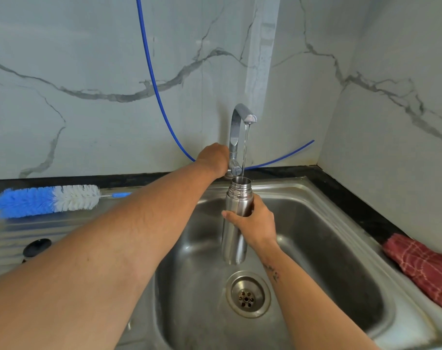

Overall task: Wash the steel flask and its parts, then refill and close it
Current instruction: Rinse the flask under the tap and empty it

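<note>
I see right hand [256,223] fingers [231,214] wrapped around the steel flask [235,238], upright under the tap stream [245,147]; left hand [213,159] at the tap [236,137] base, finger state unclear.

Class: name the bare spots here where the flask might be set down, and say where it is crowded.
Free: the drainboard between the bottle brush and the black cap; the sink floor right of the drain. Crowded: around the tap, with both hands and the flask.
</note>
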The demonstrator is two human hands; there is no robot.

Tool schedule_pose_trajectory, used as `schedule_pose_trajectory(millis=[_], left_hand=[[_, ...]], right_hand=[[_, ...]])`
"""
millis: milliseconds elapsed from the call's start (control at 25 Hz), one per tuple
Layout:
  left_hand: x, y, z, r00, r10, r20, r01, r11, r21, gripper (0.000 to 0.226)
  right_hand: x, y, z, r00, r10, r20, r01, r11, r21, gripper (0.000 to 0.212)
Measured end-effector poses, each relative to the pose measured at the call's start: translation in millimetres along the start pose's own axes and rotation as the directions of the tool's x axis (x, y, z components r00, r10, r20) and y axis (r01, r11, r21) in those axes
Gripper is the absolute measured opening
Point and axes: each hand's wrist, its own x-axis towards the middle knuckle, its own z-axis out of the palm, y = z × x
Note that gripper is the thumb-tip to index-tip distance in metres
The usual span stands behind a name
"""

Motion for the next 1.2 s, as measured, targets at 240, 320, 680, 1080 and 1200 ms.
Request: schedule_pose_trajectory(millis=[240,320,680,1080,1200], left_hand=[[3.0,-1.6,1.5,1.000,-0.022,0.012,0.022,1.000,-0.011,0.017],[3.8,-1.8,2.1,0.999,-0.030,0.014,0.030,0.999,-0.013,0.019],[5.6,-1.8,6.1,0.999,-0.047,-0.002,0.047,0.999,-0.015,0.020],[6.2,-1.8,7.5,0.998,-0.055,0.005,0.055,0.998,-0.031,0.020],[6.9,-2.8,7.9,0.998,-0.061,0.009,0.061,0.998,-0.028,0.019]], right_hand=[[-0.8,-0.1,0.2,1.000,-0.001,0.002,0.001,1.000,-0.003,0.056],[-0.4,-0.3,0.8,1.000,0.003,0.002,-0.003,1.000,-0.011,0.057],[-0.6,-0.1,1.5,1.000,0.004,-0.003,-0.004,1.000,-0.021,0.060],[-2.7,-2.6,-0.1,1.000,0.004,-0.002,-0.004,1.000,-0.004,0.057],[-3.6,-3.3,0.1,1.000,0.008,-0.003,-0.008,1.000,-0.005,0.059]])
